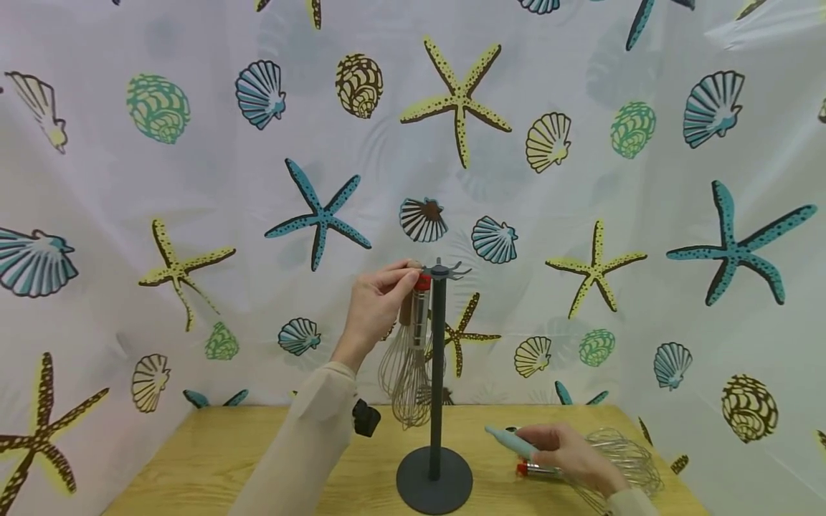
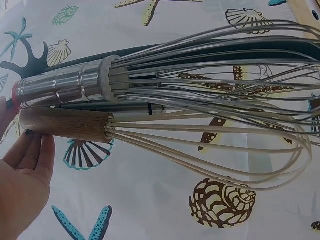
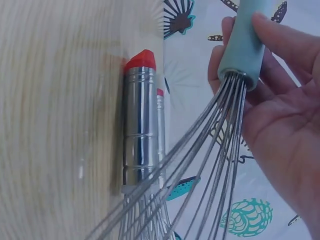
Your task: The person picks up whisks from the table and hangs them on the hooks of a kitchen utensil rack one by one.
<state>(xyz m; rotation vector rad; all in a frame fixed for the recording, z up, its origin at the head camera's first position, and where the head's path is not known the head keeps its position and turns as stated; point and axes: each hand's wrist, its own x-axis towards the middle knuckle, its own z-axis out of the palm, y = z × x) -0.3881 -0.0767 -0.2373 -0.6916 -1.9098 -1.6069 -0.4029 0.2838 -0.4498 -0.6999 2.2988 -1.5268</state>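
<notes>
My left hand (image 1: 381, 304) is raised at the hooks of a dark upright stand (image 1: 437, 387). Its thumb and fingers pinch the red top end of a metal-handled whisk (image 2: 65, 85) there. Close beside it hangs a wooden-handled whisk (image 2: 75, 124), its handle against my left fingertips; whether its hook bears it is hidden. Another metal handle shows partly behind these two. Low over the table at right, my right hand (image 1: 571, 455) grips a whisk by its light blue handle (image 3: 245, 45), the wires slanting down.
Beneath the right hand, a red-ended metal whisk (image 3: 141, 120) lies on the wooden table (image 1: 213, 459), with more whisk wires (image 1: 622, 455) around it. The stand's round base (image 1: 413, 487) sits mid-table. A small black object (image 1: 366, 418) shows beside the left sleeve. Patterned curtain surrounds the table.
</notes>
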